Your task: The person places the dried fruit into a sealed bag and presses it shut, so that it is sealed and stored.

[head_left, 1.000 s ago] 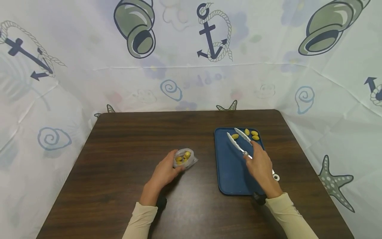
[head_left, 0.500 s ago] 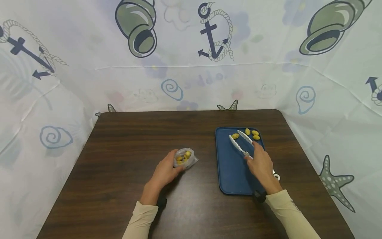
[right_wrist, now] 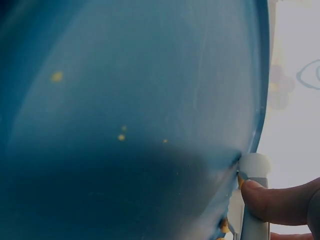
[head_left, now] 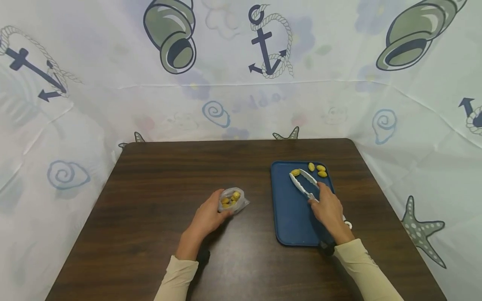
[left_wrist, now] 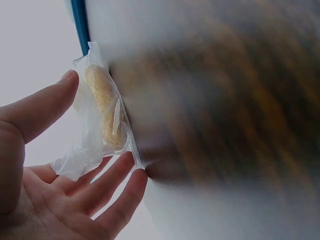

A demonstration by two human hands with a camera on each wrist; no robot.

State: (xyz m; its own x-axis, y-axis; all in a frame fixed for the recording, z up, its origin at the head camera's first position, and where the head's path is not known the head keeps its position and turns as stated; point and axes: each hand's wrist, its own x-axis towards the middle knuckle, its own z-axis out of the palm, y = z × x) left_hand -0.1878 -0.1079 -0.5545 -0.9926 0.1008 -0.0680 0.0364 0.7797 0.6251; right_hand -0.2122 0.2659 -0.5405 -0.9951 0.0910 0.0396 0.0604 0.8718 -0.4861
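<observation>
My left hand [head_left: 208,213] holds a small clear plastic bag [head_left: 241,205] on the table, thumb on one side and fingers on the other. Several yellow oval pieces [head_left: 235,195] show in its open mouth. In the left wrist view the bag [left_wrist: 87,130] stands between thumb and fingers. White-tipped tongs [head_left: 300,186] are gripped in my right hand [head_left: 328,209] over the blue tray [head_left: 288,221]. Their tips stand on either side of a yellow oval piece [head_left: 295,172] near the tray's far edge. In the right wrist view the thumb lies along the tongs [right_wrist: 255,167].
Three more yellow pieces [head_left: 321,168] lie in the tray's far right corner. Small yellow crumbs [right_wrist: 121,137] dot the tray. The dark wooden table [head_left: 150,184] backs onto a patterned cloth [head_left: 233,113].
The tongs' tips have shifted slightly towards me and drawn closer together, now around the oval piece at the tray's far left. My left hand and the bag have stayed put.
</observation>
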